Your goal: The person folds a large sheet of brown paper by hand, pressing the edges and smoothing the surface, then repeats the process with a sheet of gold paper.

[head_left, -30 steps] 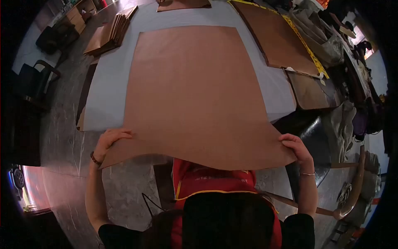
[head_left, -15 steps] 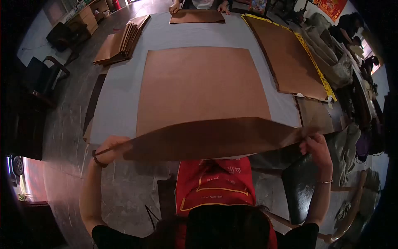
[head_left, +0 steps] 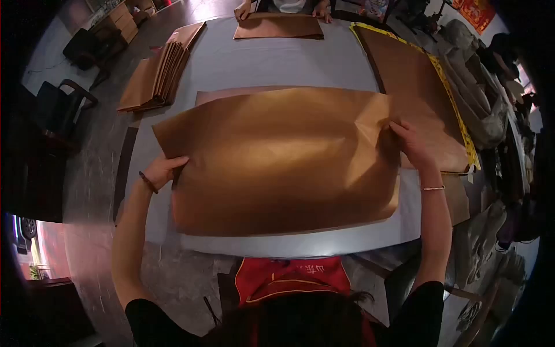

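A large sheet of brown paper [head_left: 277, 168] spans the space between my hands, curved and glossy, its near edge over the light-covered table [head_left: 289, 243]. My left hand [head_left: 165, 170] grips its left side, thumb on top. At the right side my right hand [head_left: 411, 139] pinches the paper, which creases around the fingers. Beneath the raised sheet, another flat brown sheet [head_left: 211, 97] shows only along its far edge.
Folded brown paper [head_left: 159, 78] is piled at the table's left. A brown sheet stack [head_left: 413, 87] with yellow edging lies at the right. Across the table, another person's hands [head_left: 243, 10] touch folded brown paper [head_left: 277, 28]. Chairs [head_left: 63, 107] stand at left.
Both hands have moved forward and up the table with the brown sheet, bringing it over the flat sheet. My view has shifted slightly.
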